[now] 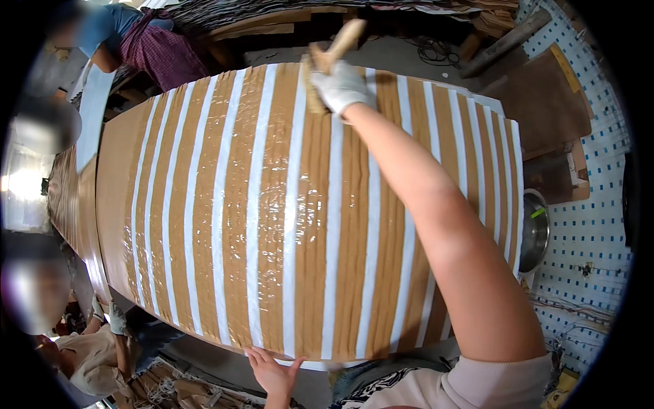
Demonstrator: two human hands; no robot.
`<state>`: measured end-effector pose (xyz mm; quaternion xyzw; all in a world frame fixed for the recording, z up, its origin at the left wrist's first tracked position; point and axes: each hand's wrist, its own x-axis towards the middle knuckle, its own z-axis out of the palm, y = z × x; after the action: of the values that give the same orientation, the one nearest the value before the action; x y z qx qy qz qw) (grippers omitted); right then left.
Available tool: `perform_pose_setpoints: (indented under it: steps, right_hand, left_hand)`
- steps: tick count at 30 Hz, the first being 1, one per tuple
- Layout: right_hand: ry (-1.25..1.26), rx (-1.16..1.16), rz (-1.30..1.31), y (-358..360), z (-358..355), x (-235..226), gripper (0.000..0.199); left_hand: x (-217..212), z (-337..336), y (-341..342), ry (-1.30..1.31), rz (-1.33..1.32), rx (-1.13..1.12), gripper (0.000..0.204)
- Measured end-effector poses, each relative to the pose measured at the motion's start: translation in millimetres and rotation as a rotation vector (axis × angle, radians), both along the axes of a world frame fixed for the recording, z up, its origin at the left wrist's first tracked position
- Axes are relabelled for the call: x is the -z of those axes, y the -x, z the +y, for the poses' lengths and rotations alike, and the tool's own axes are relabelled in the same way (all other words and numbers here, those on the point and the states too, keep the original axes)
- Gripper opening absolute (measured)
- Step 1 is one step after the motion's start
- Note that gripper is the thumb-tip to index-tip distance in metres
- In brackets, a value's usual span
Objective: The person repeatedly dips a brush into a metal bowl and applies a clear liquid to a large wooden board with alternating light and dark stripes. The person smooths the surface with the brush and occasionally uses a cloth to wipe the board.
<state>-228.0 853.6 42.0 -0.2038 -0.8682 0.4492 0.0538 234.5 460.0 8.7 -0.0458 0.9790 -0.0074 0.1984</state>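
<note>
My right hand (pixel 344 88), in a white glove, is wrapped round the wooden handle of a wide brush (pixel 346 39) at the far edge of the worktable. The bristles rest on brown and white striped sheets (pixel 315 198), which overlap across the tabletop. The sheets' left and middle parts glisten as if wet; those on the right look duller. My right forearm reaches over the right half and hides some stripes. My bare left hand (pixel 274 373) lies at the near edge with its fingers spread, touching the edge and holding nothing.
A metal bowl (pixel 535 230) sits beyond the table's right end, near brown boards (pixel 538 102). One person in a checked wrap (pixel 160 51) is at the far left, another in a beige top (pixel 95 361) at the near left. Stacked sheets (pixel 272 10) line the back.
</note>
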Motion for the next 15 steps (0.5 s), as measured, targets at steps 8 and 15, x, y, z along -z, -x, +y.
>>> perform_pose_setpoints:
  steps: [8, 15]
  right_hand:
    - [0.076, 0.632, 0.173, -158, 238, 117, 0.058]
    - [-0.05, 0.274, 0.119, -96, 82, -5, 0.049]
  left_hand:
    - [-1, 1, 8, -0.029, 0.065, 0.014, 0.129]
    - [0, -3, 4, -0.016, 0.04, -0.014, 0.134]
